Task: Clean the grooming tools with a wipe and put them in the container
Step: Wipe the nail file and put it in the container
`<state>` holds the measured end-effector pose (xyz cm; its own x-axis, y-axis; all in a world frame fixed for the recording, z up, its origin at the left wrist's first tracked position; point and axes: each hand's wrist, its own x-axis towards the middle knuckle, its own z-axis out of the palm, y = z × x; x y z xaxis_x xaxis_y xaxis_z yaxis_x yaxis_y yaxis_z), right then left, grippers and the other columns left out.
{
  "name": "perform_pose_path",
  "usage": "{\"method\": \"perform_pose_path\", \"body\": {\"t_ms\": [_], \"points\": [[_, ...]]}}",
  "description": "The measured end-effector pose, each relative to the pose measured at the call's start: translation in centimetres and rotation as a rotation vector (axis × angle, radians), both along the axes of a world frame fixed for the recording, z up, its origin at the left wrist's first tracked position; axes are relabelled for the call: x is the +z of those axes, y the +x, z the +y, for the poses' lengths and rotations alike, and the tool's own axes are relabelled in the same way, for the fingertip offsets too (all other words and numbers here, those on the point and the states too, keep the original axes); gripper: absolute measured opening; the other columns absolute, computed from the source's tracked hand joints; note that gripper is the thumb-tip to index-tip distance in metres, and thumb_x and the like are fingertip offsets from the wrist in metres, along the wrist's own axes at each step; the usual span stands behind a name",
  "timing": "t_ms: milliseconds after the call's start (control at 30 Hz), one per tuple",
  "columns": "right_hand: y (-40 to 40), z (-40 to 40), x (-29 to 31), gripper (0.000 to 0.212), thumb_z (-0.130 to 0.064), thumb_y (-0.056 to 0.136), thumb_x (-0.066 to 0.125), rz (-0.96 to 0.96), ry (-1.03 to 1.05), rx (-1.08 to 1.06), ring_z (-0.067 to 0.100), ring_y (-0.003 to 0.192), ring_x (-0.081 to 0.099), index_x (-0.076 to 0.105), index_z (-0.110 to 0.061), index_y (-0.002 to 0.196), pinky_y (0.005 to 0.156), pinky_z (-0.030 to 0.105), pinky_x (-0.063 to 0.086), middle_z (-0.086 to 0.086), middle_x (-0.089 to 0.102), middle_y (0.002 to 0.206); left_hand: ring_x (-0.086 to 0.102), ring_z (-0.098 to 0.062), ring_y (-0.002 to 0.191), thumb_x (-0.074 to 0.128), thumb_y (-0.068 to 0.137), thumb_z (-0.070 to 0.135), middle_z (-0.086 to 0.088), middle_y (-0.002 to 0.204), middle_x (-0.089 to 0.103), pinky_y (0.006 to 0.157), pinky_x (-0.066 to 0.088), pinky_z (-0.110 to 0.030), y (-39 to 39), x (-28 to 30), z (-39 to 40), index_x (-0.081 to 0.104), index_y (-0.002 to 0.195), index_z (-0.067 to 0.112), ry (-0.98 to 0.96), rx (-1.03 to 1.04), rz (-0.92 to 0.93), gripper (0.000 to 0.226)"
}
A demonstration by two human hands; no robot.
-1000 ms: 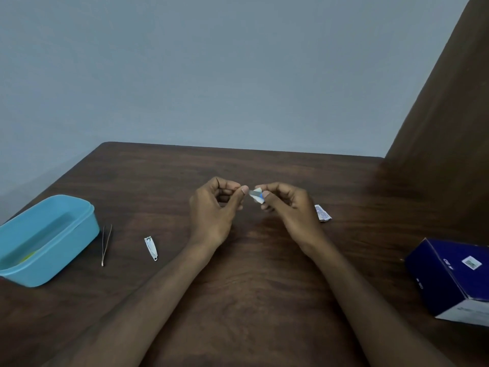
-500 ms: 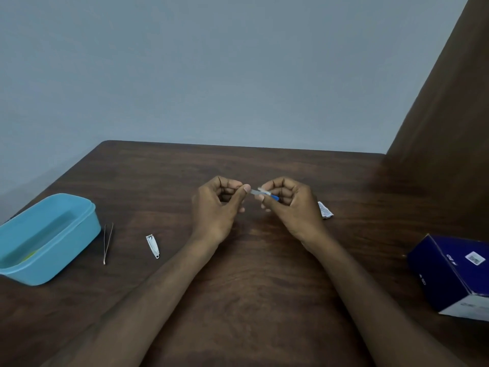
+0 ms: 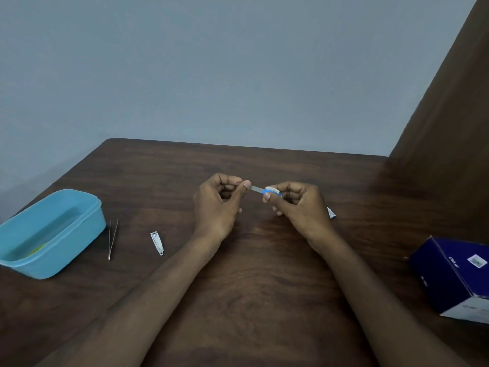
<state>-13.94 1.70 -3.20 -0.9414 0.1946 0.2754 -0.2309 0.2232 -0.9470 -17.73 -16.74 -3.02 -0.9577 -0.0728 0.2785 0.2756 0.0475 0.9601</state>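
Head view, centre of frame. Left hand (image 3: 217, 205) pinches the bare metal tip of a small nail file (image 3: 256, 188) between thumb and forefinger. Right hand (image 3: 296, 205) is clamped on the file's blue-handled end through a white wipe (image 3: 272, 191).

Change over the last second: the hands have drawn apart. More grey blade shows between them than a second ago, when the wipe sat close against the left thumb. Reads as one wiping stroke along the blade, toward the handle (judgement, not seen directly). File likely near clean; drop-off comes next.

Left of frame, on the table (image 3: 264, 274): tweezers (image 3: 112, 239) and nail clipper (image 3: 157, 242) lie untouched, well apart from the hands. Blue container (image 3: 87, 229) sits at the far left edge, something yellowish inside (too blurred to name).

Right side: torn sachet (image 3: 331, 213) just behind the right hand; dark blue box (image 3: 449, 274) at lower right.
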Motion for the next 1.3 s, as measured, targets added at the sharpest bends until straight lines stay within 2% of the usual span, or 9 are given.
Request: {"method": "perform_pose_path", "body": {"t_ms": [200,367,533,767,867,933,1033,1167,1300], "points": [[0.5,-0.5,0.7,0.010,-0.014,0.096,0.078,-0.010,0.011,0.094,0.009,0.065,0.065,0.081,-0.016,0.105,0.063,0.022,0.051,0.004,0.083,0.092,0.070,-0.006,0.072,0.087,0.089,0.027,0.000,0.083,0.075,0.048,0.055,-0.025,0.3,-0.2,0.1,0.073,0.090,0.020,-0.046,-0.044,0.019,0.015],[0.5,-0.5,0.7,0.008,-0.019,0.090,0.085,-0.015,0.003,-0.029,0.012,0.060,0.065,0.082,-0.017,0.097,0.059,0.028,0.053,0.004,0.081,0.081,0.070,-0.008,0.073,0.088,0.088,0.028,0.001,0.082,0.075,0.050,0.055,-0.027,0.0,-0.1,0.1,0.073,0.088,0.021,-0.033,-0.007,0.025,0.016],[0.6,-0.4,0.7,0.014,-0.021,0.082,0.093,0.023,-0.032,-0.166,0.013,0.054,0.062,0.082,-0.017,0.089,0.054,0.028,0.052,0.008,0.076,0.070,0.070,-0.003,0.073,0.088,0.088,0.031,0.010,0.081,0.076,0.065,0.060,-0.040,0.1,-0.1,0.0,0.074,0.089,0.022,-0.005,0.032,0.004,0.016],[0.6,-1.2,0.5,0.007,-0.018,0.090,0.085,-0.007,-0.114,-0.137,0.011,0.054,0.060,0.080,-0.016,0.095,0.051,0.025,0.046,0.014,0.079,0.085,0.070,-0.001,0.079,0.087,0.089,0.032,0.007,0.085,0.080,0.076,0.054,-0.025,0.5,0.5,0.1,0.076,0.104,0.021,0.124,-0.006,-0.035,0.021],[0.8,-2.3,0.4,0.009,-0.021,0.091,0.083,0.011,-0.206,-0.133,0.011,0.053,0.057,0.079,-0.014,0.097,0.049,0.024,0.043,0.009,0.080,0.086,0.068,0.004,0.076,0.082,0.094,0.033,0.007,0.088,0.081,0.071,0.051,-0.022,1.0,0.8,0.4,0.074,0.116,0.021,0.114,-0.133,-0.056,0.027],[0.9,-3.0,0.4,0.010,-0.022,0.091,0.084,0.017,-0.233,-0.133,0.011,0.052,0.056,0.079,-0.014,0.093,0.048,0.024,0.043,0.008,0.081,0.087,0.065,0.008,0.067,0.076,0.099,0.024,0.013,0.078,0.078,0.062,0.047,-0.014,1.2,0.6,0.8,0.079,0.106,0.013,0.033,-0.216,0.008,0.013],[0.9,-3.2,0.4,0.009,-0.021,0.090,0.084,0.004,-0.233,-0.110,0.012,0.052,0.056,0.081,-0.013,0.093,0.048,0.024,0.045,0.010,0.081,0.087,0.062,0.006,0.062,0.074,0.100,0.016,0.013,0.070,0.074,0.058,0.046,-0.013,1.1,0.2,0.9,0.081,0.095,0.006,0.014,-0.217,0.045,0.013],[0.7,-2.8,0.5,0.008,-0.016,0.096,0.077,-0.040,-0.234,-0.080,0.011,0.054,0.059,0.081,-0.013,0.102,0.051,0.024,0.048,0.008,0.082,0.092,0.075,-0.013,0.083,0.066,0.106,0.023,-0.002,0.092,0.083,0.065,0.058,-0.023,0.6,-0.1,0.6,0.075,0.101,0.004,0.064,-0.140,-0.042,0.022],[0.5,-2.6,0.4,0.010,-0.019,0.102,0.071,0.020,-0.220,-0.160,0.011,0.054,0.059,0.081,-0.019,0.103,0.049,0.024,0.047,-0.004,0.079,0.090,0.077,-0.011,0.080,0.056,0.111,0.018,-0.006,0.097,0.083,0.067,0.060,-0.022,0.6,-0.2,0.6,0.063,0.110,-0.007,0.117,-0.194,-0.114,0.026]]}}
